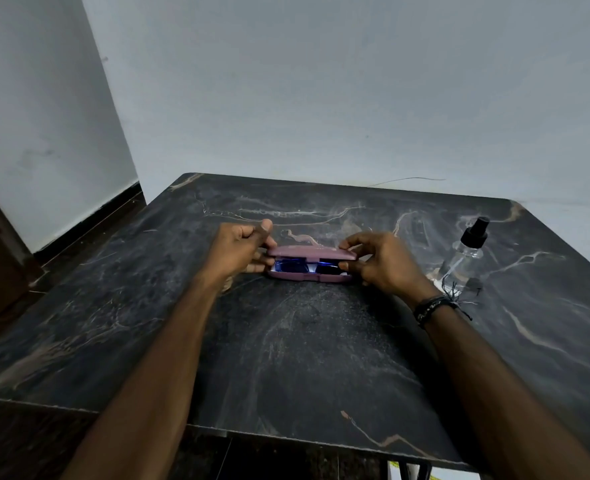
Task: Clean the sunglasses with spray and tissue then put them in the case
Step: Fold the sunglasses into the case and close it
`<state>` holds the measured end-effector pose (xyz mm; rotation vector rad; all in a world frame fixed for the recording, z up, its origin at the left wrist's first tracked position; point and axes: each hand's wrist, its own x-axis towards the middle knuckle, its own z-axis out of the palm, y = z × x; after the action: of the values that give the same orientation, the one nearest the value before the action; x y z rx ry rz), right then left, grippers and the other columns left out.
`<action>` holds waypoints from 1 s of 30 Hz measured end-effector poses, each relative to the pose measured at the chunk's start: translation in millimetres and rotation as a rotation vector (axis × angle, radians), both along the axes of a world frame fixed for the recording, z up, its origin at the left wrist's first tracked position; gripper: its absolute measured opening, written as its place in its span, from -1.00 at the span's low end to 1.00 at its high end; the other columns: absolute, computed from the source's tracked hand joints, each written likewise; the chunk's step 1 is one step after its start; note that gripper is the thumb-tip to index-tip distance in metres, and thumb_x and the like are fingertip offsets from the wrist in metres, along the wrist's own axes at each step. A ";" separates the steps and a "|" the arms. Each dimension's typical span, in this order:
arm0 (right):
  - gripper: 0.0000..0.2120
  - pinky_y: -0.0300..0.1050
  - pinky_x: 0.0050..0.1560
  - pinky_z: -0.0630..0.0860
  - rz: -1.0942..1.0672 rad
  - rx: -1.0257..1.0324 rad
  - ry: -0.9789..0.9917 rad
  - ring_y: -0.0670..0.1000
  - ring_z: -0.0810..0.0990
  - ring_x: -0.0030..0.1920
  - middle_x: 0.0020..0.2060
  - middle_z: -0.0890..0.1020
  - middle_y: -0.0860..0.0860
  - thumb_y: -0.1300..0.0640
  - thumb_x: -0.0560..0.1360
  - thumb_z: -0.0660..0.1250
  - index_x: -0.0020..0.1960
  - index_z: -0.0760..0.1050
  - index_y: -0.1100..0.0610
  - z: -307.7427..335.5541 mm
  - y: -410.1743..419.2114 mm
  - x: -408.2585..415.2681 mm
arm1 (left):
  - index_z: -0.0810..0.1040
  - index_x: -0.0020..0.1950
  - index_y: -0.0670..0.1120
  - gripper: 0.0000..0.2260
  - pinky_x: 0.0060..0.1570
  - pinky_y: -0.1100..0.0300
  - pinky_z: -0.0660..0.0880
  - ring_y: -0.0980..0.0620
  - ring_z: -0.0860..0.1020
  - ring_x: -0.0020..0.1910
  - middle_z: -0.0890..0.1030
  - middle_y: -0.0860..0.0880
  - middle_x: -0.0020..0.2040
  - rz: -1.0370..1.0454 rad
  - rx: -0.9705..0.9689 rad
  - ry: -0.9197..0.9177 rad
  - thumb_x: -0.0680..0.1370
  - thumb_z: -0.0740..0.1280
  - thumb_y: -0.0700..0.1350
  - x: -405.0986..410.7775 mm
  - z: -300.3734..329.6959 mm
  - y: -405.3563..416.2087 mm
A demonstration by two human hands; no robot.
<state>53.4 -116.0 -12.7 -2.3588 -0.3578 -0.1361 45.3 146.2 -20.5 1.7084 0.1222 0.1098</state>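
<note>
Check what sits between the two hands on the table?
Head view: the pink case, lid ajar with the sunglasses inside, spans the gap; left hand and right hand grip its ends.

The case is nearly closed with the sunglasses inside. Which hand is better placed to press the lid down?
Probably the left hand: its thumb already lies over the lid of the case, while the right hand pinches the case's end by the opening. The sunglasses show in the gap.

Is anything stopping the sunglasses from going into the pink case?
No. The sunglasses already lie inside the pink case, whose lid is partly open. The left hand and right hand hold its two ends. The spray bottle stands off to the right, out of the way.
</note>
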 end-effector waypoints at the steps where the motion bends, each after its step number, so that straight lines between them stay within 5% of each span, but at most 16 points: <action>1: -0.66 -0.09 -0.26 0.64 0.009 0.012 0.001 -0.12 0.62 -0.39 0.00 0.71 -0.02 0.12 0.40 0.53 0.16 0.61 0.02 0.2 -1.1 0.2 | 0.65 -0.09 -0.20 -0.71 -0.22 0.08 0.65 -0.01 0.69 -0.28 0.72 -0.14 -0.17 -0.002 0.006 0.000 0.53 0.39 0.04 -0.3 -0.1 -0.2; 5: -0.51 -0.18 -0.14 0.62 0.088 -0.003 0.016 -0.21 0.62 -0.27 0.14 0.67 -0.03 0.06 0.35 0.56 0.25 0.58 0.09 5.4 -6.6 -0.3 | 0.65 -0.12 -0.17 -0.89 -0.21 0.16 0.65 0.03 0.68 -0.24 0.71 -0.11 -0.17 -0.047 0.036 -0.011 0.44 0.50 -0.16 -2.6 -0.5 -0.4; 9: -0.36 -0.14 -0.11 0.64 0.123 0.001 0.071 -0.16 0.67 -0.17 0.11 0.67 -0.08 -0.21 0.23 0.50 0.23 0.60 0.06 11.1 -6.9 -6.3 | 0.66 -0.15 -0.14 -0.92 -0.16 0.11 0.65 0.00 0.69 -0.14 0.71 -0.09 -0.16 -0.057 0.066 -0.040 0.41 0.53 -0.20 -3.6 -1.6 -1.1; 15: -0.68 -0.17 -0.24 0.65 0.090 0.001 0.036 -0.01 0.69 -0.33 -0.01 0.71 -0.10 -0.08 0.43 0.44 0.12 0.66 0.03 8.6 -6.1 -6.2 | 0.69 -0.12 -0.12 -0.86 -0.11 0.05 0.65 -0.07 0.68 -0.06 0.71 -0.10 -0.11 -0.084 0.150 -0.036 0.36 0.56 -0.23 -3.2 -2.1 -0.9; 25: -0.71 -0.10 -0.24 0.65 0.076 -0.011 0.006 -0.04 0.67 -0.39 -0.10 0.72 -0.09 -0.07 0.36 0.51 0.02 0.69 0.05 8.8 -3.4 -5.9 | 0.68 -0.05 -0.16 -0.76 -0.18 0.20 0.63 -0.03 0.68 -0.10 0.71 -0.11 -0.07 -0.092 0.211 -0.038 0.32 0.58 -0.28 -5.5 0.3 -2.4; 30: -0.78 -0.10 -0.12 0.63 0.086 -0.141 -0.063 -0.31 0.57 -0.43 -0.09 0.73 -0.05 -0.04 0.40 0.52 -0.01 0.71 0.04 13.5 0.6 -2.8 | 0.69 0.03 -0.17 -0.68 0.02 0.15 0.60 0.03 0.66 -0.05 0.71 -0.08 -0.04 -0.093 0.335 -0.050 0.30 0.61 -0.22 -2.4 2.0 -3.1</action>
<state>50.6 -115.4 0.9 -2.4774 -0.5135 -0.1489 42.9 143.1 -18.4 2.0409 -0.0150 0.1082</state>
